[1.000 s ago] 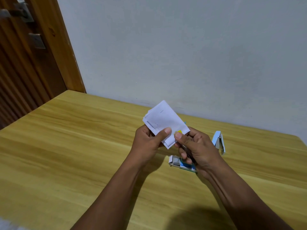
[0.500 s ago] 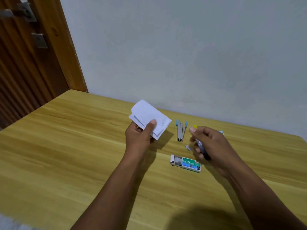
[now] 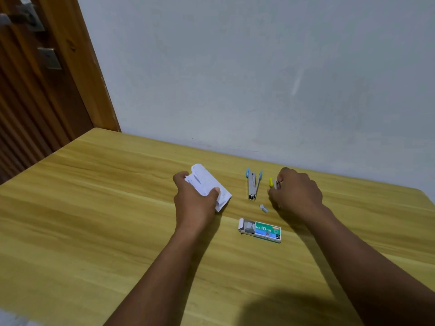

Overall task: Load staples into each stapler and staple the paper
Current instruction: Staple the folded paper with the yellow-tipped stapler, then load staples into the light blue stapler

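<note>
While the left hand (image 3: 195, 201) grips the paper (image 3: 208, 184), a folded white wad, with the thumb pressed on top and the fingers curled under its far edge, the right hand (image 3: 296, 191) is curled round the yellow stapler (image 3: 271, 182), of which only the yellow tip and a bit of metal show past the knuckles. Both hands sit low at the table (image 3: 94, 208); whether the paper touches the wood cannot be told. Between the hands lies the blue stapler (image 3: 253, 184), swung open in a narrow V with its hinge toward the person. Just nearer, a short strip of staples (image 3: 264, 208) lies loose on the wood, and nearer still the box (image 3: 261, 230), green and blue, lies flat with its left flap open and grey staples showing inside. A pale wall (image 3: 259, 78) backs the table, with a wooden door (image 3: 35, 90) at the left.
</note>
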The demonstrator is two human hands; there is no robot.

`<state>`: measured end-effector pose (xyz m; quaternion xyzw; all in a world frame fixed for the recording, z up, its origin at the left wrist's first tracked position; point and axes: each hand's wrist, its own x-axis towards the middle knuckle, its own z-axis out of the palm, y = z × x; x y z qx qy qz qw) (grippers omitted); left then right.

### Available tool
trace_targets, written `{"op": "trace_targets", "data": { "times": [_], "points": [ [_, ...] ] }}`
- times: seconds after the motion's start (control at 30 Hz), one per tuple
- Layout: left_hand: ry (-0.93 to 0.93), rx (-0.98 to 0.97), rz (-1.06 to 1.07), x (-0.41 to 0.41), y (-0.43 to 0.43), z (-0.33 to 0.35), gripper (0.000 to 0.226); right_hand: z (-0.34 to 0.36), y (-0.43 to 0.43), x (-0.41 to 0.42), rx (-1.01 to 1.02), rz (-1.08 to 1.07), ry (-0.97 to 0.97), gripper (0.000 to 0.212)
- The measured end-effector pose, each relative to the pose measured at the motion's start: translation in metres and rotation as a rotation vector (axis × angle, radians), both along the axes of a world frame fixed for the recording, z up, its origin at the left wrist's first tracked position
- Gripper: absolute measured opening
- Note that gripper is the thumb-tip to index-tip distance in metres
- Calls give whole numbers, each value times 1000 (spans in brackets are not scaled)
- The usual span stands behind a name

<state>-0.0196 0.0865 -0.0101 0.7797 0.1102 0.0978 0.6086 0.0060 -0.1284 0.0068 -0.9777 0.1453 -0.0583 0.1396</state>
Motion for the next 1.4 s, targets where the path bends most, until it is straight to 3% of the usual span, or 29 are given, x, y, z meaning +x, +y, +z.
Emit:
{"op": "trace_targets", "data": {
  "times": [0.17, 0.3, 0.47, 0.7, 0.93, 1.0, 1.17, 1.3, 1.4],
  "points": [
    [-13, 30, -8, 1, 1, -1, 63, -4, 1, -4, 22, 36, -90, 40],
    [-32, 77, 3, 1, 2, -4, 59, 1, -14, -10, 19, -67, -153, 43],
    [-6, 83, 10, 2, 1, -4, 68, 0, -37, -18, -5, -203, 103, 58],
    [37, 118, 53, 5, 2, -5, 75, -3, -35, -20, 196, -142, 40, 47],
    [20, 337, 101, 5, 4, -5, 85, 7, -23, -43, 257, -57, 36, 37],
    [38, 410, 122, 5, 5, -4, 90, 12, -20, -54, 384, -1, -14, 29],
    [7, 443, 177, 3, 1, -1, 82, 21, -4, -70, 1052, 139, 37, 17],
    [-239, 353, -9, -4, -3, 5, 57, 21, 6, -69, 1279, 112, 75, 24],
    [-351, 371, -132, -10, -8, 8, 51, 28, 15, -69, 1376, 147, 68, 29]
  ]
}}
